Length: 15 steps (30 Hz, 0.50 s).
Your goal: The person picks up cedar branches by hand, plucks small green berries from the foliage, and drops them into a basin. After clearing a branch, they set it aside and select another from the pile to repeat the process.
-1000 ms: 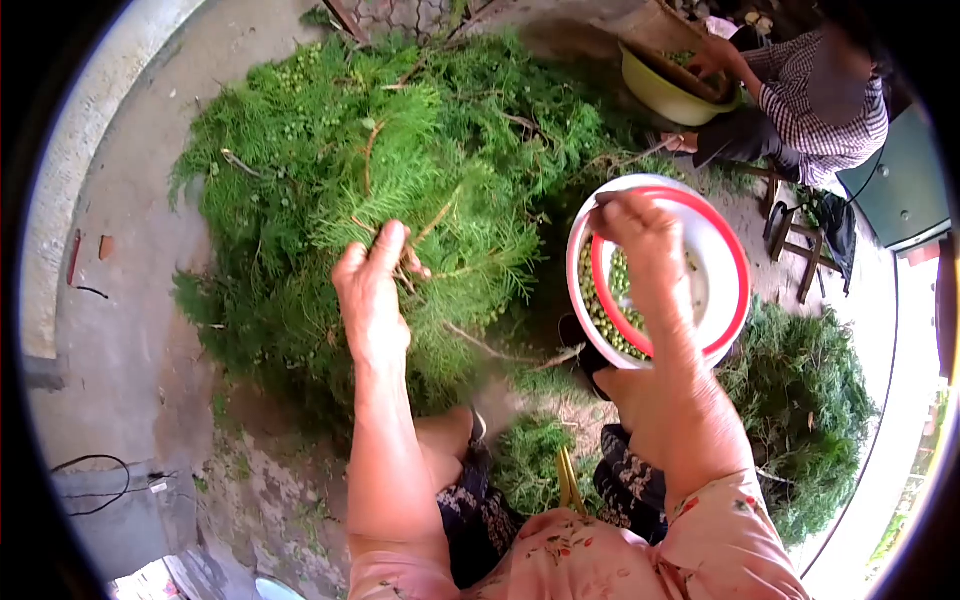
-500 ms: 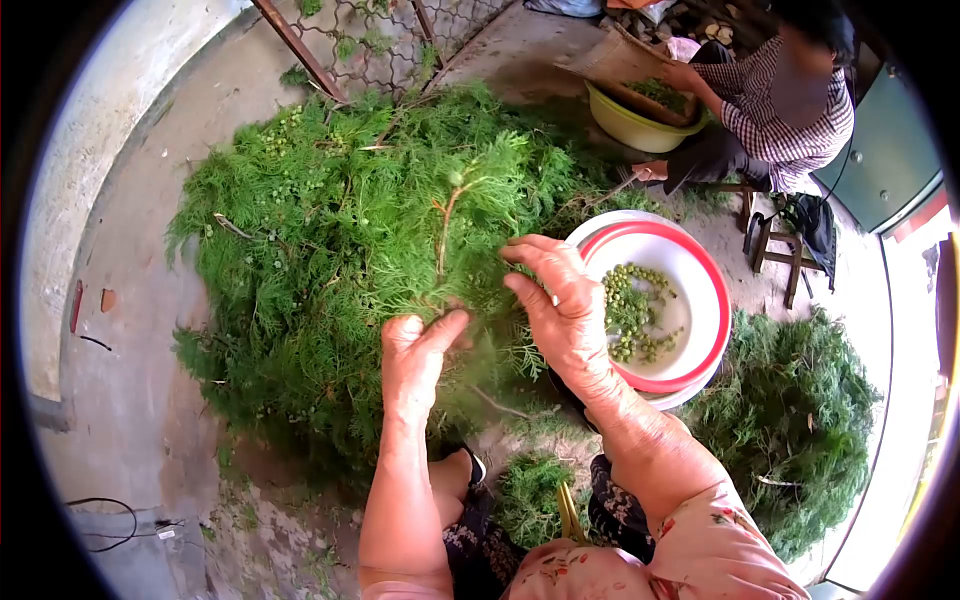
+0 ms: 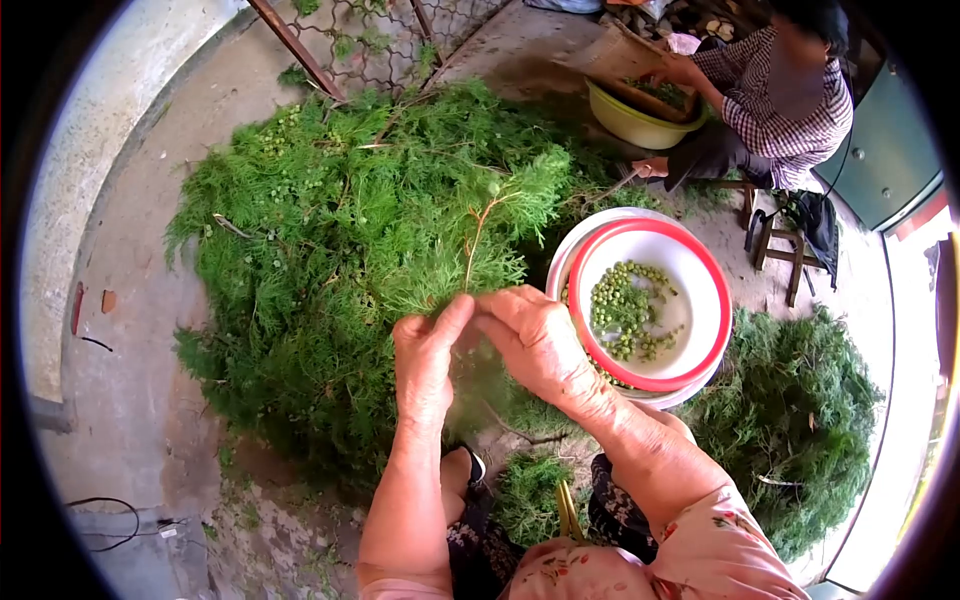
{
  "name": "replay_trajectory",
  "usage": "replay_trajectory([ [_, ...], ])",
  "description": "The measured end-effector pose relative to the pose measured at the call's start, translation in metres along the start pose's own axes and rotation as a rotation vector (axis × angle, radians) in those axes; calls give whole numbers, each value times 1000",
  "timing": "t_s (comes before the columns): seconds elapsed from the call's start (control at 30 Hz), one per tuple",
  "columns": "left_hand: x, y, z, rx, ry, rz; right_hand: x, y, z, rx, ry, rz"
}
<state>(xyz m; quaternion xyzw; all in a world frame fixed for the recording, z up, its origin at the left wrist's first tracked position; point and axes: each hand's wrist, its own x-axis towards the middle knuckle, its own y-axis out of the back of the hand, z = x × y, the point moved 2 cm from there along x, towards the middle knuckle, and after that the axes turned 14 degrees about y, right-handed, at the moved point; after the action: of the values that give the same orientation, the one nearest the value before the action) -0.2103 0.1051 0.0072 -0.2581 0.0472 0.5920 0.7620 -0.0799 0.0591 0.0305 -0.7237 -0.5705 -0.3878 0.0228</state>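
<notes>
Closed around the lower end of a green branch [image 3: 483, 232] is my left hand [image 3: 428, 355], its thumb on the stem. My right hand [image 3: 535, 335] touches the same spot with fingers pressed together; what they pinch, if anything, is hidden. The branch's feathery tips point away from me over a large pile of green foliage [image 3: 310, 270]. To the right, a white basin with a red rim [image 3: 712, 290] holds small green round fruits [image 3: 625, 310], and it rests in a larger pale basin.
A person [image 3: 780, 95] in a checked shirt sits at the upper right, holding a woven tray [image 3: 612, 58] over a yellow-green basin [image 3: 630, 125]. A wooden stool [image 3: 790, 255] stands nearby. More foliage [image 3: 790, 430] lies at right. Yellow-handled tool [image 3: 568, 510] near my lap.
My right hand has moved left and down, from beside the basin to my left hand, and its fingers have closed. The branch has shifted slightly right.
</notes>
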Motion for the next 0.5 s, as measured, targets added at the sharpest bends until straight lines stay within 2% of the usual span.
replay_trajectory([
  [0.07, 2, -2, -4, -41, -5, 43, -3, -3, 2, 19, -46, -100],
  [0.2, 0, -7, -5, -39, -27, 43, -2, 0, 3, 130, -161, -62],
  [0.33, -1, -9, -10, 35, -50, 42, -6, -5, 4, 71, -48, -49],
  [0.4, -4, -14, -9, -100, -41, 82, -4, 1, -1, 114, -23, -101],
  [0.5, -1, -9, -17, -160, 23, 126, -1, 14, -5, 345, -242, -200],
])
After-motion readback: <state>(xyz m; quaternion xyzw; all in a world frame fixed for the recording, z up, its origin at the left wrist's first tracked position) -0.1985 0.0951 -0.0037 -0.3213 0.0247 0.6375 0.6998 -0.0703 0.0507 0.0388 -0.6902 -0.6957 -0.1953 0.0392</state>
